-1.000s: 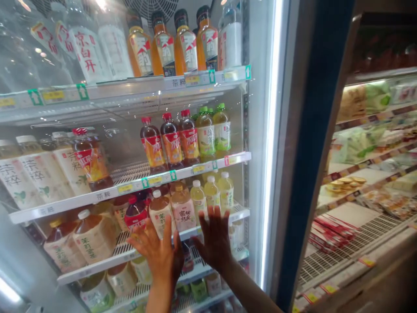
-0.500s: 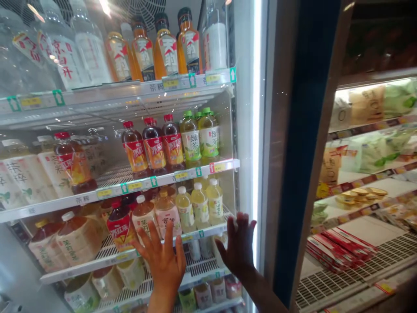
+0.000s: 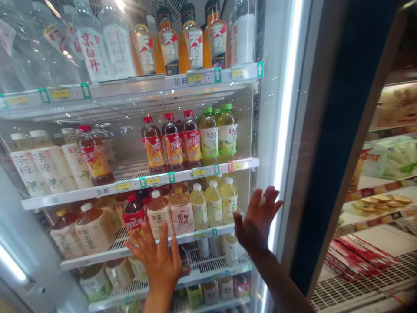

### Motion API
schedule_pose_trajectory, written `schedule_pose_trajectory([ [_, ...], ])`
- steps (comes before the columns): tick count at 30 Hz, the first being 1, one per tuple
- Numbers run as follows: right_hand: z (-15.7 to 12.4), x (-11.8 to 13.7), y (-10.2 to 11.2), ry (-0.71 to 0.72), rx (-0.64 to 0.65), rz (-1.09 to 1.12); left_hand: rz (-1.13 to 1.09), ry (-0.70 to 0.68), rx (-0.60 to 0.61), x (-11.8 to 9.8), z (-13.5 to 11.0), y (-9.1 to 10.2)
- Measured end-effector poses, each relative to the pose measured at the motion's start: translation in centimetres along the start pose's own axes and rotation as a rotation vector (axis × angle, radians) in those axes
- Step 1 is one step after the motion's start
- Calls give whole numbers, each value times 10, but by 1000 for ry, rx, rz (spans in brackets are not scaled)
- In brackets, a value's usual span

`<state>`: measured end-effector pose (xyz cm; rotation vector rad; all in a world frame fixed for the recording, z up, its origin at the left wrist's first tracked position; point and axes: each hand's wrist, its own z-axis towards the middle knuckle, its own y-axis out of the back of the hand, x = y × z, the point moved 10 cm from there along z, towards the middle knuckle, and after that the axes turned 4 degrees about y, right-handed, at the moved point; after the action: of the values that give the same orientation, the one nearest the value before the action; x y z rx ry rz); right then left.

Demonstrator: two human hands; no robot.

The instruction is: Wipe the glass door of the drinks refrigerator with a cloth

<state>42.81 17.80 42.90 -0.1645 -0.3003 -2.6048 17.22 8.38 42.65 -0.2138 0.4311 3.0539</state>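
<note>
Both of my hands are raised in front of a drinks fridge with several wire shelves. My left hand (image 3: 159,256) is spread, palm toward the shelves, with nothing in it. Behind its fingers stand a red-labelled iced tea bottle (image 3: 134,214), a jasmine tea bottle (image 3: 158,216) and a pink-labelled tea bottle (image 3: 182,213). My right hand (image 3: 259,221) is open and empty too, its fingers slightly bent, near the right side of the fridge. Closest to it is a pale yellow drink bottle (image 3: 230,198). Whether either hand touches glass cannot be made out.
Higher up are red-capped tea bottles (image 3: 172,143), green tea bottles (image 3: 210,134) and orange-brown bottles (image 3: 191,43). A bright light strip (image 3: 286,100) runs along the fridge's right edge, beside a dark frame (image 3: 339,130). Further right, another shelf holds red packets (image 3: 358,258).
The view has shifted left, so the fridge sits further right in the picture. My right hand has risen and its fingers lean more to the right. My left hand stays spread.
</note>
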Motion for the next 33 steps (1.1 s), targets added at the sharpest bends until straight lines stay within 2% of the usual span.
schedule_pose_trajectory([
  [2,15,15,-1,-25,-8,4,-4,6,10,13,-1,1],
  [3,12,29,-4,-26,4,10,-1,-1,14,20,-1,2],
  [7,-51,118,-32,66,117,63,32,-34,21,50,3,9],
  [9,-67,157,-41,99,115,57,31,-24,19,69,6,16],
  [10,-63,171,-44,100,104,44,24,-16,15,78,7,20],
  [14,-17,207,-51,57,69,2,0,-31,21,114,10,39],
  [15,-14,217,-54,59,71,3,-5,-32,26,124,10,43],
  [20,-61,305,-73,239,125,48,-11,-10,17,185,13,64],
  [21,-62,322,-76,271,138,59,-3,-9,16,196,14,67],
  [23,-42,349,-79,302,150,74,15,9,17,216,15,73],
  [26,17,375,-77,319,141,77,26,54,8,239,16,85],
  [28,35,393,-78,398,164,89,27,63,-3,248,15,93],
  [29,31,403,-80,472,188,106,27,67,-10,251,14,97],
  [31,4,421,-85,668,229,133,36,79,-18,260,13,104],
  [33,-32,427,-89,838,251,133,47,98,-20,268,12,108],
])
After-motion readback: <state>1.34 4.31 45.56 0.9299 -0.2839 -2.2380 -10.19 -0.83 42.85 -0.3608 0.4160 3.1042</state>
